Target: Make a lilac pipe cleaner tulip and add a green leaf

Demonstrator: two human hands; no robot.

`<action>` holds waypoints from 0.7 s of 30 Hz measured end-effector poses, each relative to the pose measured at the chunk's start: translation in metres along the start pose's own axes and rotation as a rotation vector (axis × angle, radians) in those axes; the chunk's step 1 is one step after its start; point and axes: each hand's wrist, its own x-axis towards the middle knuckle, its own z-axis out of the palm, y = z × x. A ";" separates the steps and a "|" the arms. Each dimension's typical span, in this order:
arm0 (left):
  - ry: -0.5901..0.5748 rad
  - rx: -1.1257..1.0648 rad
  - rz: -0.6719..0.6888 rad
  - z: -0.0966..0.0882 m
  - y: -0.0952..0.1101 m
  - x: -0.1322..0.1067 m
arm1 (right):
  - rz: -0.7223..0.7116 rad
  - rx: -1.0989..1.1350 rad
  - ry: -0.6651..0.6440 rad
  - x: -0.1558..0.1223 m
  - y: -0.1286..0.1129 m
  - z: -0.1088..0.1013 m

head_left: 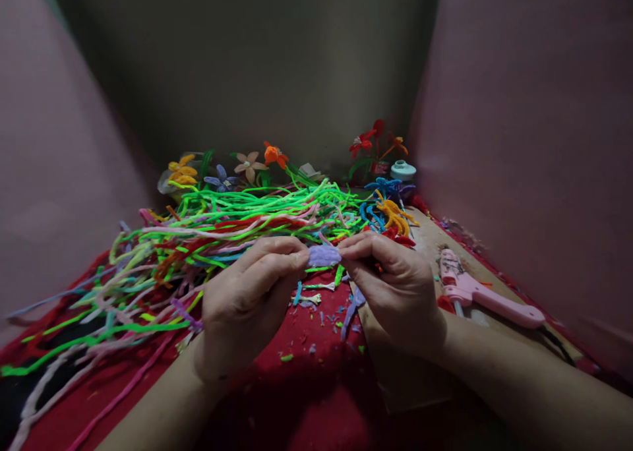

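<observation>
Left hand (251, 296) and right hand (395, 289) hide the lilac strip (324, 256) at its ends; forearms (163, 398) are cut off.

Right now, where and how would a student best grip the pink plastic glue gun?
Probably by its long pink handle, coming from above and the right with the right hand, once free of the fuzzy lilac piece: the handle points right, away from the gun's wider, dark-marked head, with the black cord trailing from its end.

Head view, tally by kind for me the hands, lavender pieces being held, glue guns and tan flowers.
Hands, left hand and right hand: 2
Held lavender piece: 1
Pink glue gun: 1
Tan flower: 1
Total: 5
</observation>
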 end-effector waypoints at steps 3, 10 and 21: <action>-0.008 0.041 0.026 0.000 -0.001 -0.001 | -0.014 -0.021 -0.006 0.000 0.001 -0.001; 0.007 0.134 0.082 0.000 0.001 0.002 | 0.150 -0.006 0.048 0.003 -0.002 0.002; -0.047 0.195 0.222 0.003 -0.005 -0.003 | 0.368 -0.073 -0.147 0.009 -0.002 -0.005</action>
